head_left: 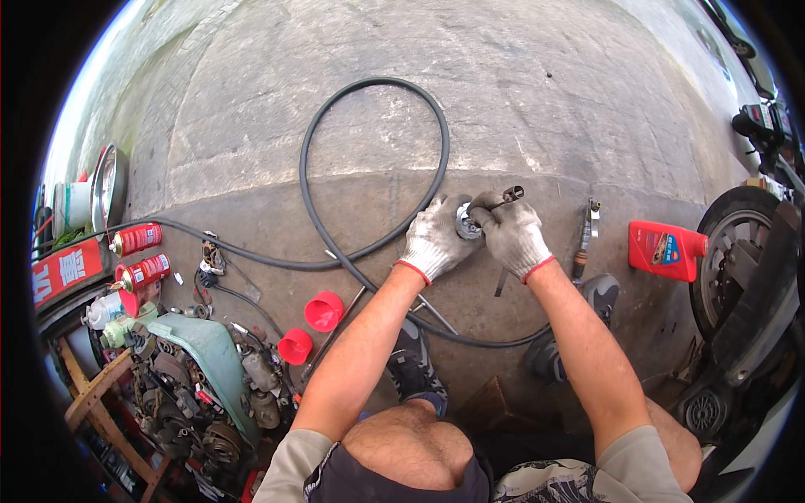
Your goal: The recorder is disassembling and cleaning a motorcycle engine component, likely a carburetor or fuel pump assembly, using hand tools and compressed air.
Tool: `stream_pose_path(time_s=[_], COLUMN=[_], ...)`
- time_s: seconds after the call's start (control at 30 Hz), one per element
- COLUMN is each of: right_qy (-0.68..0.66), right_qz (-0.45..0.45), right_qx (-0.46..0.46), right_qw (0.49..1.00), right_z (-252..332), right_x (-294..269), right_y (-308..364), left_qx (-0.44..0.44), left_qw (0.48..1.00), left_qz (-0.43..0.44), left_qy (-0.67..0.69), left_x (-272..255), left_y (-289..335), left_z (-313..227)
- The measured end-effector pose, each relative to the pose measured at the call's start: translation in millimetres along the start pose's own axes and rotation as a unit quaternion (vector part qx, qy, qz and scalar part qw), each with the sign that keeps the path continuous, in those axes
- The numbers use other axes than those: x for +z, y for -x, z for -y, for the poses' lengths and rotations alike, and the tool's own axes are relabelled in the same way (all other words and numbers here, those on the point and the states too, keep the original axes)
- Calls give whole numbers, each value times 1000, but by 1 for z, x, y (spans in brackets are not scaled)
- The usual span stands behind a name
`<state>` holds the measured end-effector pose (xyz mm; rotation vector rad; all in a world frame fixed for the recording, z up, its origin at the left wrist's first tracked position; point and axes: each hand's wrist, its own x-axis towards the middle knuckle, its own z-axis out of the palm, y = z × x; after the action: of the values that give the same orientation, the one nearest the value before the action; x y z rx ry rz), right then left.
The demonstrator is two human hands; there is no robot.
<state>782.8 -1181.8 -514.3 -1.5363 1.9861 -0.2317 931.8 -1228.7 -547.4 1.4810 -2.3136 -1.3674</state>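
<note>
Both hands wear whitish knit gloves with grey, dirty fingers and red cuffs, and they meet in front of me above the concrete. Closed around a small round silvery metal part (467, 222) is my left hand (436, 233). Right against that part, my right hand (509, 232) has its fingers curled and closed. A short dark metal tool with a hollow, socket-like end (513, 194) sticks out above the right hand's knuckles. The rest of that tool is hidden by the fingers. Which fingers touch the round part's face is too small to tell.
A black hose (376, 82) loops across the floor and passes beneath my arms. On the right lie an air tool (582, 243), a red oil jug (667, 250) and a wheel (738, 251). Spray cans (144, 272), red cups (324, 311) and a green bin (210, 352) of greasy parts are left.
</note>
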Motion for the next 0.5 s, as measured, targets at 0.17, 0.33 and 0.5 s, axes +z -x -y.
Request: stream_pose_path(time_s=[0.17,0.33,0.5], right_qy=[-59,-429,-615], right_qz=[-47,-129,-170], right_qx=[-34,102,123], right_qw=[997,888,760], right_z=[-5,-9,-10], right_x=[-2,-19,-21], right_y=[6,22,49], left_qx=[12,34,-111], left_qw=[1000,995,787], left_qz=[-14,-55,116], left_qy=[0,79,595], left_x=[4,4,3], left_y=[-1,-1,15], left_z=[1,3,16])
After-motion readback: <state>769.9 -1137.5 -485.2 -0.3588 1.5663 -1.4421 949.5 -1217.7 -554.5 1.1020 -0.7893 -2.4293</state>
